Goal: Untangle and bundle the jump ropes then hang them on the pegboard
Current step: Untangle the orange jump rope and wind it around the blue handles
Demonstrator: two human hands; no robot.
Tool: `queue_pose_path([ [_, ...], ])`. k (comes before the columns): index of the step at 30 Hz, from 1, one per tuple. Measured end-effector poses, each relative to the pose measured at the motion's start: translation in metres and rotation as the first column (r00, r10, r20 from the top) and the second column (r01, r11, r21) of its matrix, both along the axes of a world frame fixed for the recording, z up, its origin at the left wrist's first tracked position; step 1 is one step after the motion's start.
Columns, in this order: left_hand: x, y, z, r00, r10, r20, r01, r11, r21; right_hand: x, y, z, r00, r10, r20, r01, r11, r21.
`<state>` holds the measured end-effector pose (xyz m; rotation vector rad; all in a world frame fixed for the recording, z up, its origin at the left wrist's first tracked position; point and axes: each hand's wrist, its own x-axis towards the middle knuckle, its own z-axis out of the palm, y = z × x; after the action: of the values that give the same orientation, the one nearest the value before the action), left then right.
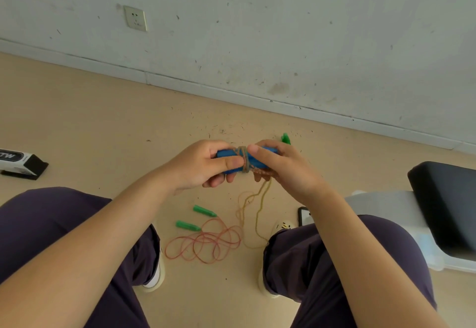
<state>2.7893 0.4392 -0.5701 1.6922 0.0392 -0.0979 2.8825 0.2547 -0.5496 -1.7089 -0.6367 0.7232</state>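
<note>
Blue handles (233,159) held mid-air btwn knees, tan rope (243,159) wound round middle. Left hand (206,165) grips left end, right hand (280,165) grips right end, rope tail hanging to floor (103,126). 2 green handles (195,218) w/ red rope (206,246) loose on floor below.

Blue handles (233,161) bound with tan cord (243,159), held level; red-corded green-handled rope (206,242) on floor.

Tan floor (103,126), orange rope (206,245)
</note>
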Motion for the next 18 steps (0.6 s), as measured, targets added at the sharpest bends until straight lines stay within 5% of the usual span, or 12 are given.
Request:
queue_pose_path([
  [4, 0.005, -0.001, -0.001, 0.996, 0.092, 0.018, -0.088, 0.987, -0.135, -0.003, 0.004, -0.004, 0.994, -0.041, -0.097, 0.05, 0.995, 0.092],
  [7, 0.004, -0.004, -0.002, 0.997, -0.037, -0.063, 0.034, 0.998, -0.053, -0.007, 0.009, -0.009, 0.994, -0.07, -0.083, 0.073, 0.997, 0.036],
  [12, 0.004, -0.004, 0.001, 0.958, -0.195, -0.212, 0.171, 0.977, -0.126, -0.007, 0.007, -0.01, 0.991, -0.12, -0.056, 0.124, 0.989, 0.08],
  [18, 0.004, 0.001, 0.0, 0.937, -0.274, -0.218, 0.266, 0.962, -0.07, -0.008, 0.007, -0.007, 0.994, -0.104, -0.023, 0.105, 0.991, 0.088],
])
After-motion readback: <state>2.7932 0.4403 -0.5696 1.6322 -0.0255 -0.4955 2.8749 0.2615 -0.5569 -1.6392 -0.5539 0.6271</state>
